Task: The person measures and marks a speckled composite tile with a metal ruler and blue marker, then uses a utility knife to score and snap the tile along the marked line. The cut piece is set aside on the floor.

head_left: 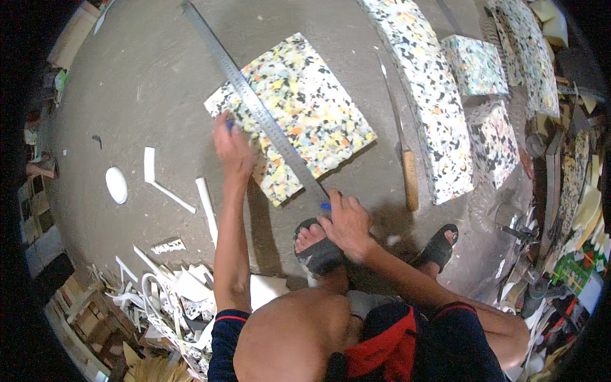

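A square slab of speckled foam, white with black, yellow and orange flecks, lies on the floor in front of me. Across it runs a long metal ruler, slanting from the far left down to my right hand. That hand has its fingers closed at the ruler's near end, and a bit of blue shows beside them. At the slab's left edge is my left hand, slightly blurred. Its fingers are curled around a small blue object, mostly hidden, whose kind I cannot make out.
Right of the slab lies a long knife with a wooden handle. Beyond it stand a long speckled foam block and smaller foam blocks. White strips and a white oval piece lie left; foam scraps pile up lower left.
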Demonstrator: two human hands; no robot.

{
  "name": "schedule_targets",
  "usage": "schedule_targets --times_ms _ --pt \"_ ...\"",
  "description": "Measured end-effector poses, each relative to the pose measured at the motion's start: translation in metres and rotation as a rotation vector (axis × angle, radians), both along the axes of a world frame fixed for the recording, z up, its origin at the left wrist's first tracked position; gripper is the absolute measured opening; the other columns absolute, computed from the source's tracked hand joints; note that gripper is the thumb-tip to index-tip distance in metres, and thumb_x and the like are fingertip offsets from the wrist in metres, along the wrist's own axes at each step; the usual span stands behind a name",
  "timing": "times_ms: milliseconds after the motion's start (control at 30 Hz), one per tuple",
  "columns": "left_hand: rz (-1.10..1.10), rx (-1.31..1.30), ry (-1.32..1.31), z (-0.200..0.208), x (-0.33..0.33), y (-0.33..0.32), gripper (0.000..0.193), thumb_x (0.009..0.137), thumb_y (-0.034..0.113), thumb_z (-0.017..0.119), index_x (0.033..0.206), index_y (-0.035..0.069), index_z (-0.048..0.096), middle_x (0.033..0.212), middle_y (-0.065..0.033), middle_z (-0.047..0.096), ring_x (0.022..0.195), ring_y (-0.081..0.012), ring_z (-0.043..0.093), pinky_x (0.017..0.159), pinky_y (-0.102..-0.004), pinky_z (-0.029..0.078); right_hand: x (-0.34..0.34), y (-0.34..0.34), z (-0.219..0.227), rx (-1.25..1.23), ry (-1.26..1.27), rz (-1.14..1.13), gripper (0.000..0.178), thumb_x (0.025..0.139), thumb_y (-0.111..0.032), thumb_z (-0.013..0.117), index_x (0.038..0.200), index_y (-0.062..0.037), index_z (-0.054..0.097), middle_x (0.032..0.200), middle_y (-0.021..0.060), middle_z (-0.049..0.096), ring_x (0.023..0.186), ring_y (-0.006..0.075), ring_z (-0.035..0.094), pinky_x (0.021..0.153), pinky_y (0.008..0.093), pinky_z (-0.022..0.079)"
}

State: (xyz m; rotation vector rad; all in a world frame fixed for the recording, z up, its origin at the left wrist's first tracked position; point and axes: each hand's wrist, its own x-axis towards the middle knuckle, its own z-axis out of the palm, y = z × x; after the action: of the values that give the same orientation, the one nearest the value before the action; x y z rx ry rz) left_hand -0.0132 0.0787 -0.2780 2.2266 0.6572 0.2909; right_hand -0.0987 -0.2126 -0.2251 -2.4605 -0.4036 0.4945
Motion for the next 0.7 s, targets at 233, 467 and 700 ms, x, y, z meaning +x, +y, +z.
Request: schedule_targets --times_ms 233,467,700 --pt "0.084 -0.020 0.058 0.029 -0.053 -0.034 0.033 0.103 0.024 0.054 0.121 -0.003 0.063 0.105 -0.0172 0.067 0.096 -0.0258 0.064 0.088 -0.0391 0.049 0.029 -0.041 -0.003 0.105 -0.231 -0.075 0.050 0.075 -0.022 0.078 0.119 -0.0021 0.063 0.088 0.0194 0.063 0.081 0.0406 0.062 0.071 0.0504 0.051" --pt "-0.049 -0.089 -0.057 0.046 -0.079 -0.074 0.026 0.094 0.015 0.067 0.113 -0.002 0.071 0.098 -0.0146 0.074 0.084 -0.0203 0.070 0.077 -0.0316 0.054 0.063 -0.087 -0.024 -0.072 -0.310 -0.265 0.048 0.078 -0.017 0.077 0.121 0.0000 0.063 0.096 0.0198 0.065 0.085 0.0386 0.064 0.075 0.0480 0.052" --pt "-0.208 -0.137 -0.095 0.080 -0.070 -0.092 0.024 0.090 0.013 0.071 0.112 0.003 0.073 0.085 -0.0143 0.068 0.074 -0.0259 0.067 0.069 -0.0342 0.052 0.097 -0.080 0.023 0.087 -0.364 -0.457 0.036 0.087 -0.013 0.070 0.119 0.0043 0.065 0.104 0.0232 0.063 0.094 0.0410 0.062 0.086 0.0456 0.051"
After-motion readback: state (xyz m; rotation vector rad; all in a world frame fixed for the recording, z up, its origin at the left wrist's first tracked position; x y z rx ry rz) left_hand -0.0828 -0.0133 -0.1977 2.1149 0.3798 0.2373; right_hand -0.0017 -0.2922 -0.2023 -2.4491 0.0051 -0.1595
